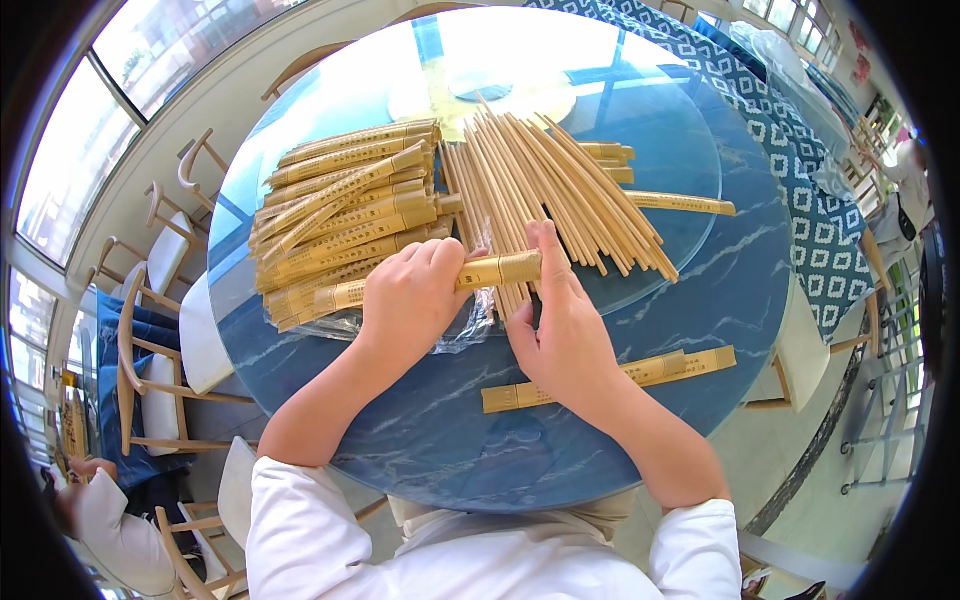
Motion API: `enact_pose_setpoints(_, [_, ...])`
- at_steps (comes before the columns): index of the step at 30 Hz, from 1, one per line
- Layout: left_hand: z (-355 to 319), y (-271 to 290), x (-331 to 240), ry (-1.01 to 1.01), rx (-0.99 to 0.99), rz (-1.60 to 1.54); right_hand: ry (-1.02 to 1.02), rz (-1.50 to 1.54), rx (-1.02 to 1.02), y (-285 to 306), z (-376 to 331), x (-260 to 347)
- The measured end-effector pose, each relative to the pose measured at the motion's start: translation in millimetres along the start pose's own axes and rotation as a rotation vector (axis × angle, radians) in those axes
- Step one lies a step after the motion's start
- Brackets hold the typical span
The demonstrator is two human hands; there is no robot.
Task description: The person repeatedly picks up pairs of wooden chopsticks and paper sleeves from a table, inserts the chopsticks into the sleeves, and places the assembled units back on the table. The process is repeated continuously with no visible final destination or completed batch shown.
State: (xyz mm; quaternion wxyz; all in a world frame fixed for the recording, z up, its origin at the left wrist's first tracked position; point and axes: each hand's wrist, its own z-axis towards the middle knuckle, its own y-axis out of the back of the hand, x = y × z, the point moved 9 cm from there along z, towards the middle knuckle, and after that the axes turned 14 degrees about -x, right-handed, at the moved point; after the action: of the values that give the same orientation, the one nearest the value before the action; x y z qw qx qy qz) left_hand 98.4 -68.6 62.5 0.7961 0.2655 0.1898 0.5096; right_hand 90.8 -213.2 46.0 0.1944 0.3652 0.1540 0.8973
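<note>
My left hand point(412, 298) is closed round a paper-sleeved chopstick packet point(505, 268), tan with dark print, held level above the table's near middle. Against the packet's right end my right hand point(568, 340) stands with its fingers stretched out and the thumb apart. Beyond the hands lies a heap of bare wooden chopsticks point(540, 175), fanned toward the right. To its left, a thick pile of similar tan packets point(340, 200) reaches under my left forearm's side. Clear plastic film point(465, 330) shows beneath my left hand. Whether chopsticks fill the held sleeve is hidden.
A few tan sleeves point(650, 372) lie near my right forearm on the round blue marbled table point(430, 450). One more packet point(690, 204) rests right of the chopsticks on a glass turntable point(690, 130). Chairs point(165, 390) stand left; another person point(125, 530) sits at lower left.
</note>
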Motion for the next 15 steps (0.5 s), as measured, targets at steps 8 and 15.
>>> enact_pose_setpoints(8, [0.6,-1.1,-6.4,-0.039,0.077,-0.098,0.327,-0.279,-0.091,12.1,11.2,-2.5])
enact_pose_setpoints(15, [26.9,21.1,80.1,0.211,-0.008,0.083,0.167,-0.288,-0.251,33.5,26.0,-28.4])
